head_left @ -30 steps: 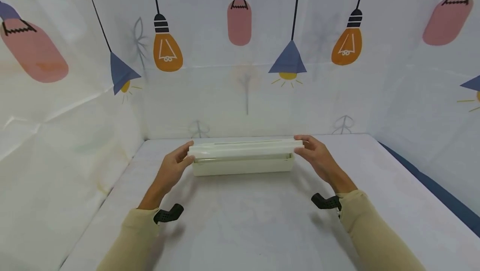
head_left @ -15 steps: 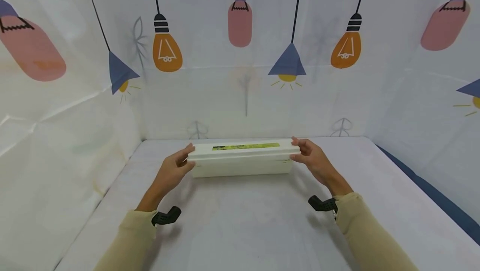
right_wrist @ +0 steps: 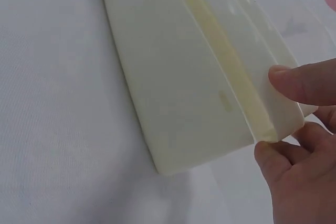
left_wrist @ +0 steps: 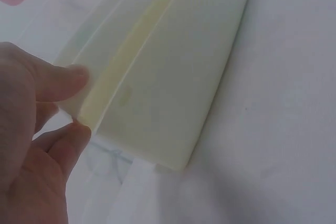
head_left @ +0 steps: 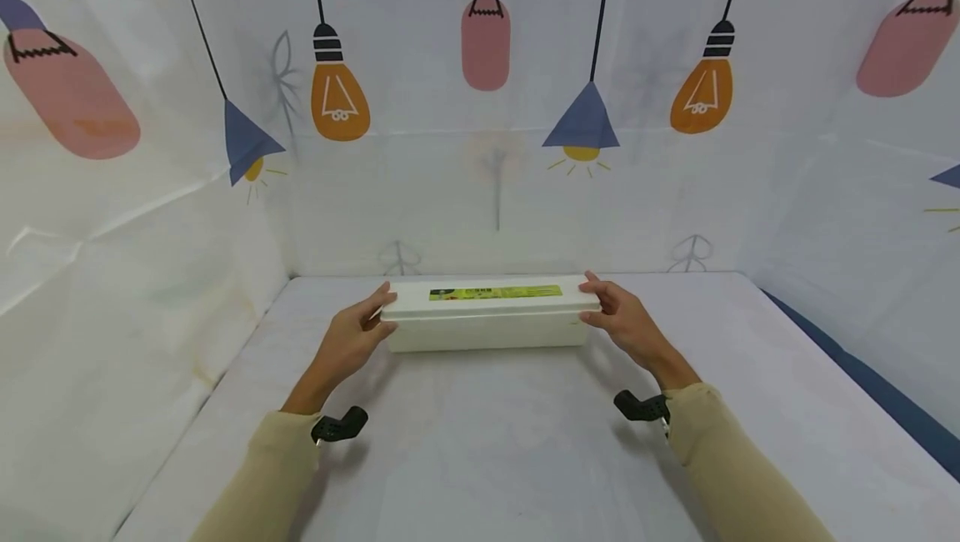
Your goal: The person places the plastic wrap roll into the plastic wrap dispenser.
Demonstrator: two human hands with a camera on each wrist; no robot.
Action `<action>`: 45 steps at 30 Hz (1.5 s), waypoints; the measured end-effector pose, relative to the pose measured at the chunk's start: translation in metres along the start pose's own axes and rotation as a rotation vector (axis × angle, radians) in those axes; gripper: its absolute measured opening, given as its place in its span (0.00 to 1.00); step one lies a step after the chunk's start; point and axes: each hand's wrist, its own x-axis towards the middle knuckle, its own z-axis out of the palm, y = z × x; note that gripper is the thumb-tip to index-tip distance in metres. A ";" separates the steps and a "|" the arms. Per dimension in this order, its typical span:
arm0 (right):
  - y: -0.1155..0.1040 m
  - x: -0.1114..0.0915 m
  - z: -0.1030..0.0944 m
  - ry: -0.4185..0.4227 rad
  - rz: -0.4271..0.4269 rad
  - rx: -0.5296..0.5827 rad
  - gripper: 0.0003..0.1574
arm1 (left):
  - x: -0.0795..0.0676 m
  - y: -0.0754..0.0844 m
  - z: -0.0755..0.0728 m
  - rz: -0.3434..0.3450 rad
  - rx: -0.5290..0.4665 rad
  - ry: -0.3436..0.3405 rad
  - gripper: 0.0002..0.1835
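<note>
A long white plastic box stands crosswise on the white table, toward its back edge. Over it lies a white lid with a yellow-green label on top. My left hand pinches the lid's left end, thumb on the front side and fingers at the end. At the opposite end my right hand holds the lid in a mirrored grip. In the left wrist view a yellowish strip runs along the lid's lower edge. The right wrist view shows fingertips under that edge at the corner. The box's inside is hidden.
The white table reaches from the sleeves to a white curtain printed with lamps and bulbs. Similar sheeting hangs at both sides. A dark blue strip shows past the table's right edge. Each wrist wears a black camera mount.
The lid was tilted, with a dark gap along the box's front and the label out of sight. Both hands have turned it down flat over the box, and the label now shows.
</note>
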 end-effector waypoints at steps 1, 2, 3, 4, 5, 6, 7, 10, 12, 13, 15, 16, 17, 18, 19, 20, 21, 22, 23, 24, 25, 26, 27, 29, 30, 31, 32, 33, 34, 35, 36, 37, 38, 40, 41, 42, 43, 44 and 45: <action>0.001 0.001 0.001 0.000 0.000 -0.009 0.31 | 0.001 0.000 0.000 0.001 0.003 0.003 0.27; 0.001 0.002 0.001 -0.001 0.001 -0.016 0.31 | 0.001 0.000 0.000 0.001 0.005 0.006 0.27; 0.002 0.004 0.002 -0.001 0.003 -0.019 0.30 | 0.001 -0.001 -0.001 0.000 0.003 0.009 0.27; 0.002 0.005 0.002 -0.005 0.000 -0.027 0.30 | 0.002 -0.001 -0.001 -0.004 0.004 0.013 0.27; 0.002 0.006 0.003 -0.006 0.001 -0.037 0.30 | 0.002 -0.002 -0.001 -0.011 0.007 0.017 0.27; 0.003 0.007 0.004 -0.006 0.002 -0.045 0.30 | 0.001 -0.003 0.000 -0.015 0.013 0.019 0.27; 0.003 0.007 0.005 -0.003 0.008 -0.054 0.29 | 0.001 -0.004 0.000 -0.018 0.022 0.021 0.27; 0.003 0.008 0.006 -0.003 0.019 -0.089 0.29 | 0.001 -0.007 0.002 -0.029 0.042 0.029 0.27; 0.004 0.007 0.006 0.005 0.031 -0.107 0.28 | 0.002 -0.010 0.003 -0.029 0.049 0.030 0.27; 0.004 0.007 0.006 0.009 0.036 -0.114 0.28 | 0.002 -0.011 0.004 -0.028 0.052 0.032 0.26; 0.004 0.007 0.006 0.012 0.039 -0.124 0.28 | 0.003 -0.013 0.005 -0.023 0.056 0.037 0.26; 0.005 0.007 0.006 0.013 0.036 -0.127 0.28 | 0.003 -0.014 0.006 -0.022 0.057 0.040 0.26; 0.005 0.007 0.006 0.017 0.038 -0.128 0.28 | 0.003 -0.014 0.007 -0.021 0.058 0.045 0.26; 0.006 0.007 0.006 0.017 0.039 -0.128 0.28 | 0.004 -0.014 0.008 -0.022 0.061 0.048 0.26; 0.006 0.007 0.006 0.016 0.040 -0.125 0.28 | 0.003 -0.014 0.008 -0.026 0.060 0.050 0.26; 0.007 0.007 0.006 0.013 0.040 -0.126 0.28 | 0.003 -0.015 0.008 -0.030 0.061 0.053 0.26; 0.007 0.007 0.006 0.011 0.041 -0.124 0.29 | 0.003 -0.015 0.009 -0.033 0.062 0.055 0.26; 0.007 0.006 0.006 0.011 0.043 -0.125 0.29 | 0.002 -0.016 0.009 -0.037 0.061 0.057 0.26; 0.007 0.006 0.006 0.014 0.049 -0.124 0.29 | 0.002 -0.016 0.009 -0.037 0.066 0.055 0.26; 0.007 0.006 0.006 0.013 0.049 -0.126 0.29 | 0.002 -0.017 0.010 -0.036 0.068 0.055 0.26; 0.007 0.005 0.006 0.014 0.050 -0.129 0.29 | 0.001 -0.017 0.010 -0.033 0.071 0.055 0.26; 0.006 0.005 0.006 0.015 0.050 -0.133 0.29 | 0.001 -0.017 0.010 -0.031 0.072 0.057 0.26; 0.006 0.005 0.006 0.018 0.050 -0.137 0.29 | 0.001 -0.018 0.010 -0.030 0.073 0.057 0.26; 0.005 0.004 0.006 0.020 0.050 -0.148 0.29 | 0.001 -0.018 0.010 -0.026 0.076 0.058 0.25; 0.005 0.004 0.006 0.022 0.049 -0.153 0.29 | 0.001 -0.018 0.010 -0.025 0.073 0.060 0.25; 0.004 0.005 0.006 0.023 0.049 -0.154 0.29 | 0.001 -0.017 0.010 -0.024 0.073 0.063 0.25; 0.004 0.005 0.006 0.022 0.047 -0.155 0.29 | 0.000 -0.017 0.010 -0.023 0.073 0.066 0.25; 0.004 0.005 0.006 0.021 0.045 -0.156 0.29 | 0.000 -0.017 0.010 -0.021 0.072 0.070 0.25; 0.004 0.005 0.007 0.019 0.045 -0.155 0.29 | 0.000 -0.017 0.010 -0.018 0.074 0.073 0.25; 0.003 0.005 0.007 0.018 0.044 -0.154 0.29 | 0.000 -0.017 0.010 -0.017 0.070 0.076 0.25; 0.003 0.005 0.007 0.018 0.045 -0.155 0.29 | -0.001 -0.018 0.010 -0.015 0.070 0.078 0.25; 0.003 0.006 0.007 0.019 0.045 -0.157 0.29 | -0.001 -0.018 0.010 -0.013 0.067 0.079 0.25; 0.003 0.005 0.008 0.019 0.048 -0.165 0.29 | -0.001 -0.018 0.010 -0.013 0.066 0.080 0.25; 0.003 0.005 0.008 0.022 0.054 -0.178 0.29 | -0.001 -0.019 0.010 -0.015 0.061 0.079 0.26; 0.003 0.005 0.008 0.026 0.057 -0.186 0.28 | -0.001 -0.020 0.010 -0.019 0.057 0.079 0.26; 0.003 0.005 0.008 0.031 0.060 -0.195 0.28 | -0.001 -0.020 0.011 -0.024 0.055 0.078 0.26; 0.003 0.004 0.008 0.035 0.060 -0.203 0.28 | -0.001 -0.020 0.011 -0.030 0.050 0.077 0.26; 0.004 0.004 0.008 0.037 0.059 -0.210 0.28 | -0.001 -0.020 0.011 -0.033 0.047 0.077 0.26; 0.004 0.004 0.007 0.038 0.055 -0.213 0.28 | 0.000 -0.019 0.012 -0.037 0.044 0.076 0.26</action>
